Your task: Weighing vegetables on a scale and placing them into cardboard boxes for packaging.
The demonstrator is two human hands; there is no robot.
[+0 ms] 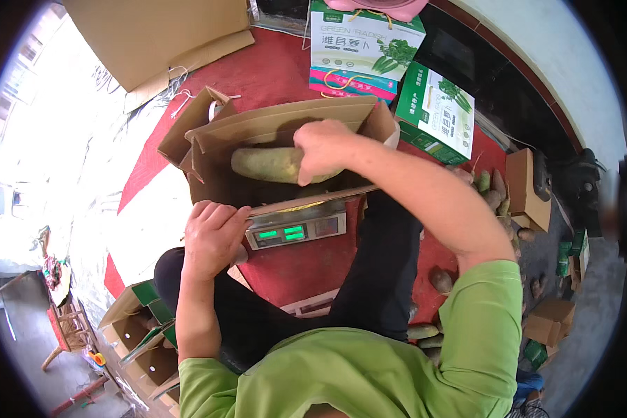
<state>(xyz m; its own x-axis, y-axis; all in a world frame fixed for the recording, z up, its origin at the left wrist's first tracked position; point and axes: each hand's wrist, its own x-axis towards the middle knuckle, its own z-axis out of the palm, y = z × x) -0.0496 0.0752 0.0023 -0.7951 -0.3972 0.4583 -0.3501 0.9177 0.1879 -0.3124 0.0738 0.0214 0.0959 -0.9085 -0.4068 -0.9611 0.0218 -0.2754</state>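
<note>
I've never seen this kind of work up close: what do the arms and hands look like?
They're a person's own: short, light-green sleeves and bare forearms. The left hand and right hand are both ungloved.

Rm w/ white wall (571,63) upper R, looks curved thru the lens; below it a reddish-brown trim strip (498,42) & a dark, glossy lower band (460,49). Red floor covering (279,63) across the ctr; bare grey floor (606,279) far R, more grey at bottom L. Small wooden seat (70,324) w/ red top, lower L, nr the edge. Strong daylight-like glare (42,167) from L, bg there mostly washed out, details unclear. R side much dimmer.
</note>
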